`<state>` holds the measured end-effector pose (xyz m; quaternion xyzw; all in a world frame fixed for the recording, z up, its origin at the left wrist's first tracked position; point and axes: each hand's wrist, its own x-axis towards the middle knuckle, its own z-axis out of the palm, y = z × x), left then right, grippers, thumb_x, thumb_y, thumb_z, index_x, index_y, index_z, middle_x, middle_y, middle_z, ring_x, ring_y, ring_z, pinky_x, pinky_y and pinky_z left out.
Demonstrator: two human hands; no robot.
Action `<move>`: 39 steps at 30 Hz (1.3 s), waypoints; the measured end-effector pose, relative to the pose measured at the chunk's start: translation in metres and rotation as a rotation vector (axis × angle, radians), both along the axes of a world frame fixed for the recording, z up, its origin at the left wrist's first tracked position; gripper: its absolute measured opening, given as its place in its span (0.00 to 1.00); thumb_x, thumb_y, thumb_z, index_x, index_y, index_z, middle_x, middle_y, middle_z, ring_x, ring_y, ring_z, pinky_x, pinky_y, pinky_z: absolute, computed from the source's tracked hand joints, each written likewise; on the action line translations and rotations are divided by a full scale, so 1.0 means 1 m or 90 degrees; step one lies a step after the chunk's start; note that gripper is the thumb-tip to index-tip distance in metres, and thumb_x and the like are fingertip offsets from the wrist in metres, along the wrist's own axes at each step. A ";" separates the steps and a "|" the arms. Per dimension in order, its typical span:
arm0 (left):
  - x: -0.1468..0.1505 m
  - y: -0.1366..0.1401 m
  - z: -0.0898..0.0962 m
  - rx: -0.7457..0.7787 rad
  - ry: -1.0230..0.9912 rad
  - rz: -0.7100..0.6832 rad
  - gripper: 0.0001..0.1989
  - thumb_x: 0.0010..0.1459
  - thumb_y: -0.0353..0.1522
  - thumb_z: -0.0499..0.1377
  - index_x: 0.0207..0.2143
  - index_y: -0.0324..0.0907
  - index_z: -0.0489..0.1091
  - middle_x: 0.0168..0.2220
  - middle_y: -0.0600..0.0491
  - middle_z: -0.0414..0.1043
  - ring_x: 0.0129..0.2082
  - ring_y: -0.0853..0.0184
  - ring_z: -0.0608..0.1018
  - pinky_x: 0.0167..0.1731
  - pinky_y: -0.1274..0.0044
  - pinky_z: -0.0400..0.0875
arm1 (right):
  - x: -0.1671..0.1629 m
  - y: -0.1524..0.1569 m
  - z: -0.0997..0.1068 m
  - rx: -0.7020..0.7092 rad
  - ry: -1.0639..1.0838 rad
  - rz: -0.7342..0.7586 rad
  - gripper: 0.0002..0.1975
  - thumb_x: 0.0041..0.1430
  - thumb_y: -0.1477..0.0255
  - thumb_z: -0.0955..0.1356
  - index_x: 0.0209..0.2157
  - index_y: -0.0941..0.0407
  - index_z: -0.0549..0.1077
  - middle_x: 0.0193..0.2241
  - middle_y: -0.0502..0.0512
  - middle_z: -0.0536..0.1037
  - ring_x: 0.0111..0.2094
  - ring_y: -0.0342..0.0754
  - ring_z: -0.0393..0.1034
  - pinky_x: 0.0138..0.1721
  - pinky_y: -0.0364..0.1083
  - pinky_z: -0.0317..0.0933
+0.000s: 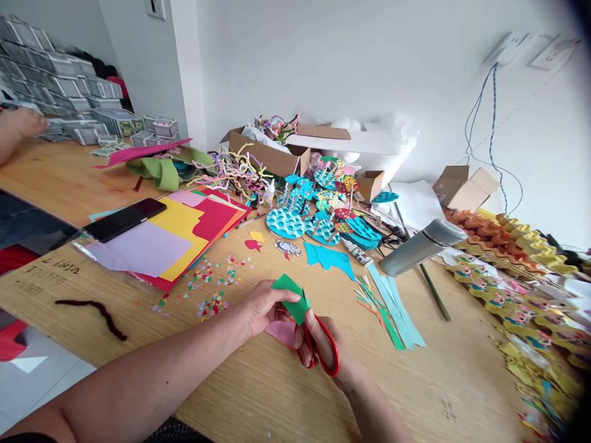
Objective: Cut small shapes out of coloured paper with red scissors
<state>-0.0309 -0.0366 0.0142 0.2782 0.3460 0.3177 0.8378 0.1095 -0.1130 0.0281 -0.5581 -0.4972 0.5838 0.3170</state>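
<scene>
My left hand (266, 309) pinches a small piece of green paper (287, 285) between thumb and fingers above the table. Red-handled scissors (334, 357) are gripped in my right hand (333, 346), with fingers through the loops. Their dark blade tip lies against the green paper's right part. Beneath my hands a pink piece of paper (281, 331) is partly hidden. Small coloured paper bits (215, 303) are scattered left of my left hand. To the right of my right hand lie light blue paper strips (396, 307) and thin coloured strips (373, 301).
A grey flask (422, 247) stands tilted in view at the right. Coloured paper sheets (184, 234) with a black phone (127, 219) lie left. Blue egg-carton crafts (285, 223) and pipe cleaners (235, 167) fill the back. Another person's hand (23, 122) is at far left.
</scene>
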 end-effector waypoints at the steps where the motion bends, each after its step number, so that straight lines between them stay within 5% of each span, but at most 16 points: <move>1: 0.000 0.000 0.000 0.003 0.002 -0.003 0.11 0.35 0.30 0.69 0.24 0.37 0.71 0.22 0.55 0.72 0.19 0.74 0.68 0.23 0.79 0.58 | 0.000 0.000 0.000 -0.001 -0.001 -0.001 0.39 0.53 0.38 0.54 0.18 0.59 0.71 0.09 0.48 0.63 0.12 0.39 0.54 0.19 0.40 0.48; 24: 0.004 -0.004 -0.002 -0.042 -0.017 0.040 0.11 0.36 0.30 0.70 0.23 0.36 0.71 0.21 0.54 0.73 0.19 0.74 0.70 0.21 0.81 0.60 | 0.002 0.001 0.000 0.000 0.003 0.011 0.36 0.54 0.41 0.56 0.19 0.59 0.69 0.10 0.48 0.65 0.12 0.39 0.55 0.17 0.40 0.48; 39: 0.001 -0.005 -0.005 0.022 0.015 -0.007 0.10 0.40 0.31 0.66 0.27 0.36 0.73 0.24 0.53 0.73 0.24 0.71 0.72 0.26 0.78 0.64 | 0.003 0.001 -0.003 0.002 -0.064 0.007 0.36 0.55 0.41 0.56 0.16 0.58 0.67 0.09 0.48 0.64 0.12 0.38 0.55 0.17 0.39 0.48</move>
